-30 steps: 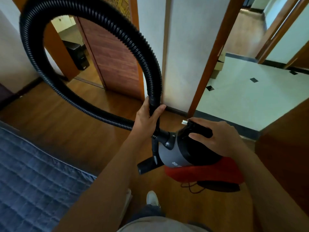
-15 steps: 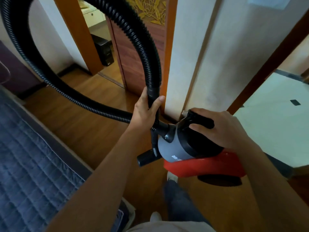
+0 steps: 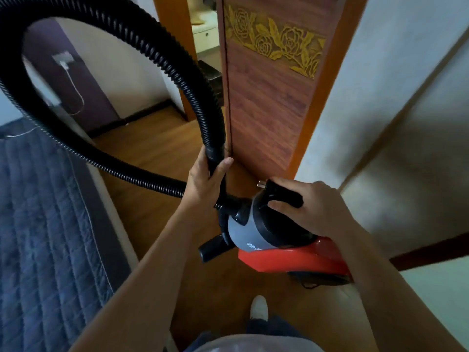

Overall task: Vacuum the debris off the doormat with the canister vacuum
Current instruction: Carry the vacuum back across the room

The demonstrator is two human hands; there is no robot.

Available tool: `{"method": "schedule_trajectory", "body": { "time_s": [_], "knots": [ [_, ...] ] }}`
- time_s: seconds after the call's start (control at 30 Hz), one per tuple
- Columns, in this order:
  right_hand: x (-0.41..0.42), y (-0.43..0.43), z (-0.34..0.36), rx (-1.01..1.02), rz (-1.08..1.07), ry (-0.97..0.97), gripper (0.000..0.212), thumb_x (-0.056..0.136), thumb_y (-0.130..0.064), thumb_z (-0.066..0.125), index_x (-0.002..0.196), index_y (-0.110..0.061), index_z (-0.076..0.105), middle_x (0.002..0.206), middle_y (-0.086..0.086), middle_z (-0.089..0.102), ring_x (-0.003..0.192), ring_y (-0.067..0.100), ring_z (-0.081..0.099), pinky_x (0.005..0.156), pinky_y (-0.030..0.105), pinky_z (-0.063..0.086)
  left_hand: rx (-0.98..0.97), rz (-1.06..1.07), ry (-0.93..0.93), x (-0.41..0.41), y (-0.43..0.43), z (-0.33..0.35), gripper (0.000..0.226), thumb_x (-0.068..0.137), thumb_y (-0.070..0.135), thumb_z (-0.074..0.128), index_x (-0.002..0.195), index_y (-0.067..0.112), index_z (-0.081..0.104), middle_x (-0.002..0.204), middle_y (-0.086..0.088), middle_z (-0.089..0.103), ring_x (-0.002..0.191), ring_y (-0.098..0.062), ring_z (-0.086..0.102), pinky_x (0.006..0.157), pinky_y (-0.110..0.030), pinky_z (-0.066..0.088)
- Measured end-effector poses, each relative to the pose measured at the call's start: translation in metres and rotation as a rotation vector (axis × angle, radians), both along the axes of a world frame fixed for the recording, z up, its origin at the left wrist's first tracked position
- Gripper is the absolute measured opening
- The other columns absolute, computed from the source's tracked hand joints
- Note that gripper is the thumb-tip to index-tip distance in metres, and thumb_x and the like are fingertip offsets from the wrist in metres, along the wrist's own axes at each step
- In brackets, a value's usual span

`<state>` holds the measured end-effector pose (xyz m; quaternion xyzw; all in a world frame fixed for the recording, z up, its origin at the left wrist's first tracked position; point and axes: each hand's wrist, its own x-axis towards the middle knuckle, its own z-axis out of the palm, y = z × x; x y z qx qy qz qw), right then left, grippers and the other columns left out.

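A wooden floor [image 3: 152,148] runs past a brown door [image 3: 266,118] carved with gold roses, with a blue quilt [image 3: 38,224] at the left. The left hand [image 3: 205,179] curls its fingers round the end of the black hose [image 3: 152,54]. The right hand [image 3: 314,209] clasps the handle [image 3: 284,194] atop the canister vacuum [image 3: 248,232], held up before the door. The hose loops up and leftward.

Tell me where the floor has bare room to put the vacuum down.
Bare wood floor lies between the bed and the door, under the hose loop. Below the vacuum it is tighter: a shoe and a cord are there.
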<state>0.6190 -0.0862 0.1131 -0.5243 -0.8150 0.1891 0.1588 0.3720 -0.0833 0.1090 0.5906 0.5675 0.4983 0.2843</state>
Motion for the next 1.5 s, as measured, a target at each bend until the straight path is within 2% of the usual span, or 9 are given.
{"method": "schedule_trajectory", "body": {
  "time_s": [0.1, 0.23, 0.33, 0.4, 0.57, 1.0, 1.17, 1.3, 1.5],
  "knots": [
    [-0.013, 0.046, 0.001, 0.006, 0.096, -0.007, 0.061, 0.085, -0.077, 0.045, 0.139, -0.051, 0.054, 0.128, -0.023, 0.068, 0.111, 0.01, 0.067, 0.078, 0.018, 0.043, -0.016, 0.069, 0.003, -0.014, 0.023, 0.0, 0.032, 0.096, 0.045, 0.057, 0.114, 0.019, 0.052, 0.095, -0.016, 0.059, 0.088, -0.033, 0.06, 0.08, -0.056, 0.054],
    [-0.04, 0.096, 0.004, -0.053, 0.217, 0.03, 0.061, 0.088, -0.075, 0.052, 0.142, -0.046, 0.055, 0.138, -0.025, 0.061, 0.12, 0.003, 0.058, 0.078, -0.004, 0.035, -0.052, 0.19, -0.007, -0.039, 0.041, 0.001, 0.03, 0.101, 0.032, 0.06, 0.12, 0.011, 0.052, 0.092, -0.006, 0.061, 0.085, -0.02, 0.061, 0.078, -0.047, 0.054],
    [-0.067, 0.126, 0.002, -0.066, 0.314, 0.049, 0.068, 0.085, -0.081, 0.049, 0.141, -0.043, 0.056, 0.136, -0.021, 0.064, 0.12, 0.007, 0.064, 0.095, 0.019, 0.052, -0.085, 0.284, 0.002, -0.062, 0.052, 0.001, 0.024, 0.102, 0.026, 0.058, 0.12, 0.012, 0.051, 0.09, 0.005, 0.059, 0.079, 0.0, 0.058, 0.074, -0.026, 0.055],
    [-0.086, 0.144, 0.0, -0.062, 0.353, 0.041, 0.072, 0.082, -0.084, 0.044, 0.141, -0.045, 0.056, 0.133, -0.018, 0.067, 0.116, 0.011, 0.068, 0.093, 0.036, 0.058, -0.078, 0.325, 0.004, -0.078, 0.059, 0.001, 0.018, 0.103, 0.022, 0.057, 0.116, 0.011, 0.051, 0.092, -0.003, 0.061, 0.077, -0.001, 0.058, 0.068, -0.017, 0.053],
    [-0.143, 0.188, -0.009, -0.039, 0.443, 0.059, 0.074, 0.08, -0.087, 0.042, 0.139, -0.046, 0.056, 0.129, -0.018, 0.069, 0.113, 0.014, 0.07, 0.091, 0.043, 0.059, -0.043, 0.391, -0.024, -0.129, 0.082, -0.008, 0.019, 0.103, 0.021, 0.058, 0.116, 0.008, 0.053, 0.095, -0.016, 0.063, 0.08, -0.023, 0.06, 0.066, -0.027, 0.053],
    [-0.351, 0.325, -0.016, -0.033, 0.501, 0.028, 0.071, 0.084, -0.087, 0.042, 0.14, -0.047, 0.056, 0.133, -0.024, 0.065, 0.113, 0.006, 0.069, 0.087, 0.037, 0.06, -0.042, 0.407, -0.116, -0.333, 0.203, -0.014, 0.022, 0.103, 0.021, 0.058, 0.121, 0.011, 0.051, 0.093, -0.009, 0.061, 0.081, -0.015, 0.061, 0.07, -0.025, 0.054],
    [-0.421, 0.367, -0.002, 0.019, 0.476, 0.002, 0.07, 0.082, -0.089, 0.04, 0.138, -0.05, 0.055, 0.119, -0.016, 0.074, 0.098, 0.015, 0.074, 0.075, 0.041, 0.062, -0.018, 0.395, -0.096, -0.405, 0.248, -0.007, 0.015, 0.102, 0.02, 0.059, 0.114, 0.014, 0.052, 0.095, -0.021, 0.061, 0.085, -0.035, 0.059, 0.074, -0.044, 0.055],
    [-0.466, 0.398, 0.013, 0.028, 0.47, -0.004, 0.062, 0.084, -0.077, 0.052, 0.139, -0.047, 0.057, 0.125, -0.013, 0.072, 0.104, 0.021, 0.073, 0.079, 0.041, 0.061, -0.02, 0.399, -0.079, -0.449, 0.284, -0.003, 0.016, 0.101, 0.025, 0.061, 0.111, 0.016, 0.053, 0.093, -0.015, 0.062, 0.086, -0.033, 0.059, 0.074, -0.04, 0.054],
    [-0.524, 0.461, 0.007, 0.052, 0.519, -0.012, 0.072, 0.081, -0.083, 0.042, 0.14, -0.044, 0.057, 0.13, -0.015, 0.069, 0.111, 0.021, 0.071, 0.082, 0.044, 0.061, -0.019, 0.422, -0.046, -0.506, 0.339, -0.003, 0.016, 0.102, 0.027, 0.06, 0.112, 0.019, 0.052, 0.096, -0.01, 0.063, 0.088, -0.027, 0.06, 0.076, -0.033, 0.053]
  ]
}}
